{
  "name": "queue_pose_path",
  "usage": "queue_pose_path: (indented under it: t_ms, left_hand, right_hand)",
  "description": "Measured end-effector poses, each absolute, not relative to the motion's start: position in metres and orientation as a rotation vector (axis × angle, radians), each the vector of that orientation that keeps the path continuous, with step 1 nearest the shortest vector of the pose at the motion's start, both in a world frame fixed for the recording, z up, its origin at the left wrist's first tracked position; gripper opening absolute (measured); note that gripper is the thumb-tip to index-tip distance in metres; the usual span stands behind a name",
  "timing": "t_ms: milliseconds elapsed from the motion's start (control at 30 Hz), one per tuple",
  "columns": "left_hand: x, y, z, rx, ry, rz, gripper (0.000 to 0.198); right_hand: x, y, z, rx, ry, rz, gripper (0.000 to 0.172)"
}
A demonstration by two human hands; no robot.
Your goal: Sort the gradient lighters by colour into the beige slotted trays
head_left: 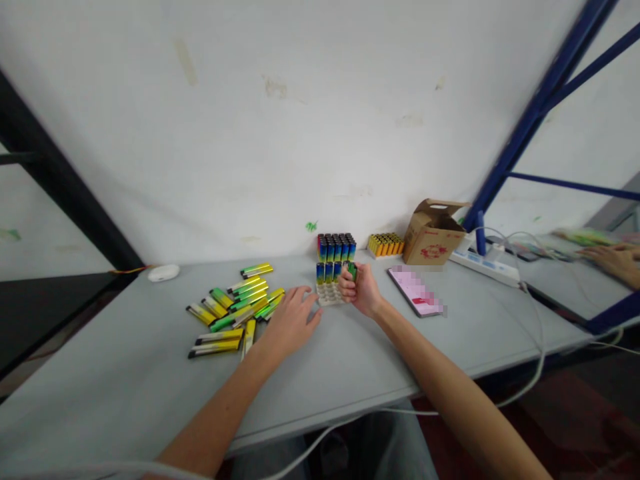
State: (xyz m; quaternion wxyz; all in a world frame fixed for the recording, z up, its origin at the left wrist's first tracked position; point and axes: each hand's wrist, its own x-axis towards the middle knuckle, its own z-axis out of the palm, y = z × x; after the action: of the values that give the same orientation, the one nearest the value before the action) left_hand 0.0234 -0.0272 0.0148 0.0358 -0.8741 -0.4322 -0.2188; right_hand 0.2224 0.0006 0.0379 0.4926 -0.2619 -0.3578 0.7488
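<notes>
My right hand (361,288) is closed around a green lighter (352,270) with a dark top, just over the right front of a pale tray (329,295) with holes. Rows of upright blue and green lighters (336,248) fill the back of that tray, and its front holes show bare. My left hand (295,317) hovers low at the right edge of a loose pile of yellow and green lighters (233,308), its fingers apart. Nothing shows in its grasp, though its palm side is hidden.
At the back stands a tray of orange lighters (385,245) beside an open cardboard box (434,233). To the right lie a phone (416,291) and a white power strip (485,265) with cables. A white case (163,273) sits far left. Another person's hand (617,260) shows far right.
</notes>
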Motion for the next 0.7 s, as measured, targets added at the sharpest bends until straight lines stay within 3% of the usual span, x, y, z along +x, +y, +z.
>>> queue_pose_path:
  t_ms: [700]
  left_hand:
    - [0.0237, -0.0298, 0.0197, -2.762, -1.353, -0.462, 0.035]
  right_hand:
    - [0.2236, 0.0010, 0.0364, -0.580, -0.986, 1.863, 0.039]
